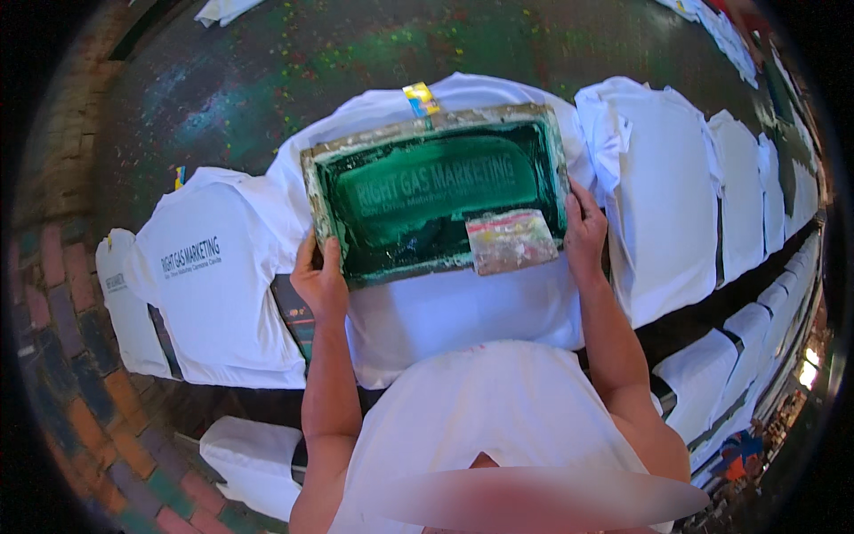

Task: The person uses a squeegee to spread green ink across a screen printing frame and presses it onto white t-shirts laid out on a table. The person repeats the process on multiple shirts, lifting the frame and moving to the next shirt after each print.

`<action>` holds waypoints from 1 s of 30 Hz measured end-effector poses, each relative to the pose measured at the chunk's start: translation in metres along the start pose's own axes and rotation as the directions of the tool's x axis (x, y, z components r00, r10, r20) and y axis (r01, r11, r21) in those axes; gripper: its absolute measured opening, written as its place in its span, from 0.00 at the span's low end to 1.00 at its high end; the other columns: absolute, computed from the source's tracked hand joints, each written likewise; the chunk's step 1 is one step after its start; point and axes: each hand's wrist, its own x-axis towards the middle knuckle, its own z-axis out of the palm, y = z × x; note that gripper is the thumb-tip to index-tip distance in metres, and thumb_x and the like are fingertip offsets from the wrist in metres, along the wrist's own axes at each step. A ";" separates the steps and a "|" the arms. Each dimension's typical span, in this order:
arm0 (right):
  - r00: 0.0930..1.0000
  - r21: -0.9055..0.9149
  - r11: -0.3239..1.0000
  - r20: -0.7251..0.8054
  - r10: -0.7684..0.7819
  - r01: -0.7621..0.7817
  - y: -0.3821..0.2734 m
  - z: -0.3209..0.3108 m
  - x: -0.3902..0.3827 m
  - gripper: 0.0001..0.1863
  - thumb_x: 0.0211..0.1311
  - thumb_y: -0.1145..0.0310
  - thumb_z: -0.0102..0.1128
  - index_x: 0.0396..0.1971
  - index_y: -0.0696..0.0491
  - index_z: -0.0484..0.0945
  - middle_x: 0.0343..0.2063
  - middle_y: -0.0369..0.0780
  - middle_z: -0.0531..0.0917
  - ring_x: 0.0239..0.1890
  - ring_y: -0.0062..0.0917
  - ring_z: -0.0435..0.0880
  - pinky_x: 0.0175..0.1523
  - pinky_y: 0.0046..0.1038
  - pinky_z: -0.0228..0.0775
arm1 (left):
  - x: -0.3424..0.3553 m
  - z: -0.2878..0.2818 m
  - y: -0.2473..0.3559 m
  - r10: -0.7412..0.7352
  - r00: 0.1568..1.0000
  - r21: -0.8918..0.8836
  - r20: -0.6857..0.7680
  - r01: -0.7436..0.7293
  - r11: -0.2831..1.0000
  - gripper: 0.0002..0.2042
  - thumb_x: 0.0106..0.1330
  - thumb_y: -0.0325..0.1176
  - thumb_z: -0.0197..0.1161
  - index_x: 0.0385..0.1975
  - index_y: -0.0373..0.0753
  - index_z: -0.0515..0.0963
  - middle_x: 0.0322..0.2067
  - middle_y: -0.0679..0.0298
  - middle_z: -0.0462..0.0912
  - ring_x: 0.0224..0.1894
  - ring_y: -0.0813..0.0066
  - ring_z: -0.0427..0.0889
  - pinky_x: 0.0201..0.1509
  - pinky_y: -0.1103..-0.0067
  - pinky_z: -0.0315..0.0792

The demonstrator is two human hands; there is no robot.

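Note:
A rectangular printing screen (409, 187), coated in green ink with lettering in its mesh, is over a white shirt (463, 316) in front of me; whether it touches the cloth I cannot tell. My left hand (320, 271) grips the frame's lower left side. My right hand (584, 222) grips its right side. A paint-smeared rectangular squeegee (511, 240) lies across the screen's lower right part, beside my right hand. A small yellow and blue tag (421, 98) sits at the shirt's collar, just past the frame.
Printed white shirts (205, 311) lie on boards to my left, plain ones (658, 214) to my right. More folded white cloths (689, 374) line the lower right and lower left. A paint-speckled dark green surface (294, 53) stretches beyond, with coloured brick paving (98, 383) at the left.

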 end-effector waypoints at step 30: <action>0.613 -0.284 0.577 0.595 -0.520 0.766 -0.134 0.082 -0.046 0.23 0.61 0.85 0.66 0.56 0.55 0.87 0.49 0.46 0.91 0.53 0.46 0.88 0.60 0.45 0.82 | 0.013 0.007 -0.012 0.052 0.999 -0.029 -0.007 -0.052 0.998 0.24 0.76 0.26 0.76 0.69 0.25 0.83 0.55 0.58 0.93 0.54 0.74 0.89 0.64 0.75 0.81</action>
